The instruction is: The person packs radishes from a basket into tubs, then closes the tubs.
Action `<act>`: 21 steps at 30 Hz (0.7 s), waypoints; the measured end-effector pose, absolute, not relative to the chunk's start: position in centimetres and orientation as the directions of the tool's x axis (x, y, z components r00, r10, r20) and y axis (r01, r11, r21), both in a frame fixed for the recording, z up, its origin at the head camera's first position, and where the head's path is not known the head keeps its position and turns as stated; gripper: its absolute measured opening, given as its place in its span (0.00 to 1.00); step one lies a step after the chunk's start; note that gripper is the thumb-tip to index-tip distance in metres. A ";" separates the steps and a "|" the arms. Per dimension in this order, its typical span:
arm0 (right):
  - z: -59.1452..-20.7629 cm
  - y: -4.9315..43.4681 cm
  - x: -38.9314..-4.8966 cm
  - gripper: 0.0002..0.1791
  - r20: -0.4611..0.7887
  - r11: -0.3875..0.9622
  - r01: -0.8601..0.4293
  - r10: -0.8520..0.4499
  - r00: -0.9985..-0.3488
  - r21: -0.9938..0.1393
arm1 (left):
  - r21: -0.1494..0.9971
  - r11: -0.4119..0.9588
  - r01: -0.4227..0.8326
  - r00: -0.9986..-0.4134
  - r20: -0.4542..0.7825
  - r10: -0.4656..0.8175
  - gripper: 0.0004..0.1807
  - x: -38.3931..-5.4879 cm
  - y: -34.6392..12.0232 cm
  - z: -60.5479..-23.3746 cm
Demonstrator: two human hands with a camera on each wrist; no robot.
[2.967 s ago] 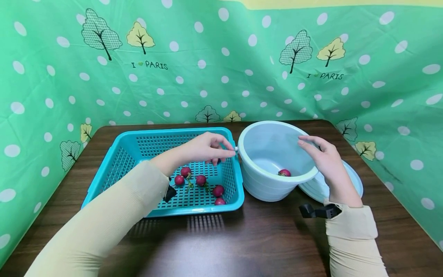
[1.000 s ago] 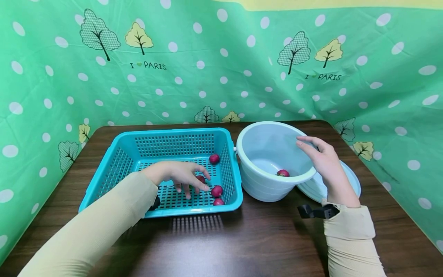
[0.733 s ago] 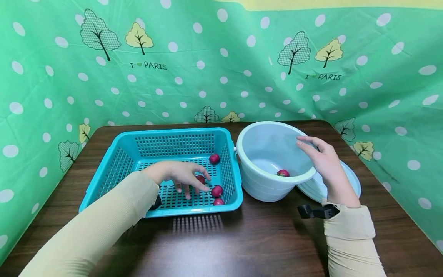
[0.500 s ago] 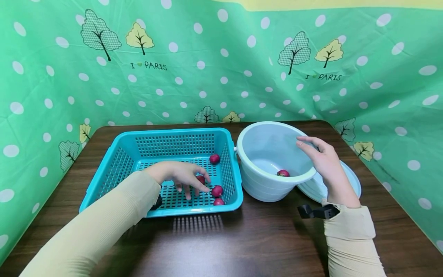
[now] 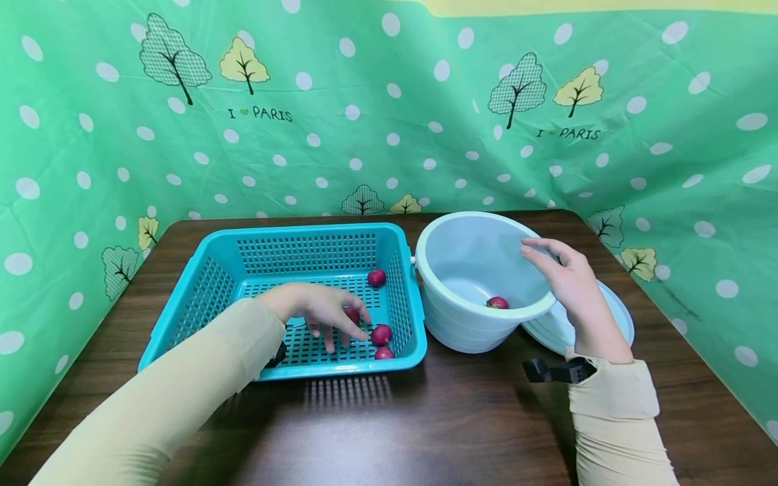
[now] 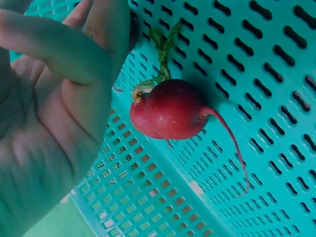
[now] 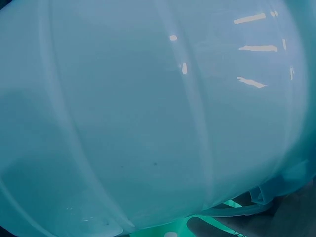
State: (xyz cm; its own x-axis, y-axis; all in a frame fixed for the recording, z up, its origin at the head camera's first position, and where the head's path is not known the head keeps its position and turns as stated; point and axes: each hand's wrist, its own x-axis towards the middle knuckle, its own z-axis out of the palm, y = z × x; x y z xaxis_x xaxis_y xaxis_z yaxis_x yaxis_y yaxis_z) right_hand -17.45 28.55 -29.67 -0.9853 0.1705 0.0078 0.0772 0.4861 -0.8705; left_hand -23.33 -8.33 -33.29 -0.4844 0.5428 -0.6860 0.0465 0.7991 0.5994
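Note:
Low inside the turquoise basket (image 5: 304, 231), my left hand (image 5: 322, 309) hangs palm down with its fingers spread and loosely bent, holding nothing. One radish (image 5: 352, 314) shows just beyond its thumb side. Two radishes (image 5: 381, 334) (image 5: 383, 352) lie to its right, and another radish (image 5: 376, 277) is farther back. In the left wrist view, a radish with a long root (image 6: 175, 109) overlaps a second one beside my palm. My right hand (image 5: 574, 283) is at the right rim of the pale blue bucket (image 5: 480, 331), fingers extended. A radish (image 5: 497, 302) lies in the bucket.
A pale blue lid (image 5: 614, 314) lies on the dark wooden table (image 5: 437, 432), partly behind the bucket and my right hand. The bucket stands against the basket's right side. A green dotted cloth (image 5: 365, 148) hangs behind the table. The bucket wall (image 7: 133, 113) fills the right wrist view.
From near the basket's right side, fingers together, my left hand has come down and left among the radishes, its fingers spreading. It is nearly still over the last second. My right hand stays put.

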 end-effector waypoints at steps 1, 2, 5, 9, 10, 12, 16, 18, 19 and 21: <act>-29.6 28.5 -17.5 0.36 0.007 0.486 0.079 0.172 -0.985 -0.871 | 0.598 0.800 0.048 -0.485 -0.686 0.542 0.26 -23.3 -8.3 -33.3; -29.6 28.5 -17.5 0.36 0.006 0.486 0.081 0.174 -0.985 -0.870 | 0.598 0.800 0.049 -0.485 -0.686 0.542 0.26 -23.3 -8.4 -33.3; -29.6 28.5 -17.5 0.36 0.001 0.485 0.086 0.176 -0.984 -0.870 | 0.594 0.803 0.048 -0.487 -0.688 0.538 0.26 -23.3 -8.4 -33.2; -29.7 28.5 -17.5 0.36 -0.004 0.483 0.089 0.174 -0.985 -0.871 | 0.592 0.805 0.040 -0.484 -0.693 0.534 0.25 -23.3 -8.4 -33.1; -29.7 28.5 -17.5 0.36 -0.005 0.482 0.089 0.173 -0.985 -0.872 | 0.592 0.805 0.039 -0.483 -0.695 0.533 0.24 -23.3 -8.4 -33.1; -29.7 28.5 -17.6 0.36 -0.004 0.479 0.088 0.173 -0.985 -0.873 | 0.592 0.805 0.038 -0.477 -0.697 0.535 0.23 -23.3 -8.4 -33.1; -29.7 28.5 -17.5 0.36 -0.001 0.478 0.086 0.175 -0.985 -0.874 | 0.591 0.805 0.041 -0.468 -0.701 0.538 0.21 -23.3 -8.4 -33.2; -29.7 28.5 -17.5 0.36 -0.001 0.477 0.086 0.177 -0.984 -0.875 | 0.589 0.807 0.040 -0.461 -0.706 0.538 0.21 -23.3 -8.3 -33.2; -29.7 28.5 -17.5 0.36 -0.001 0.476 0.086 0.177 -0.984 -0.875 | 0.588 0.808 0.040 -0.458 -0.708 0.538 0.21 -23.3 -8.3 -33.2; -29.7 28.5 -17.5 0.36 0.001 0.475 0.085 0.178 -0.984 -0.876 | 0.586 0.810 0.042 -0.448 -0.713 0.539 0.21 -23.3 -8.3 -33.2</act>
State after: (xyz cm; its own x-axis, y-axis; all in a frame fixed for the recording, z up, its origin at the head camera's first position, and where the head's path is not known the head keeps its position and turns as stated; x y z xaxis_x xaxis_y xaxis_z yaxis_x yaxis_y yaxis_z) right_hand -17.49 28.48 -29.67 -0.9841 0.1778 0.0010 0.0849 0.4752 -0.8758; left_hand -23.30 -8.26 -33.22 -0.4481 0.5391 -0.7132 0.0418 0.8095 0.5856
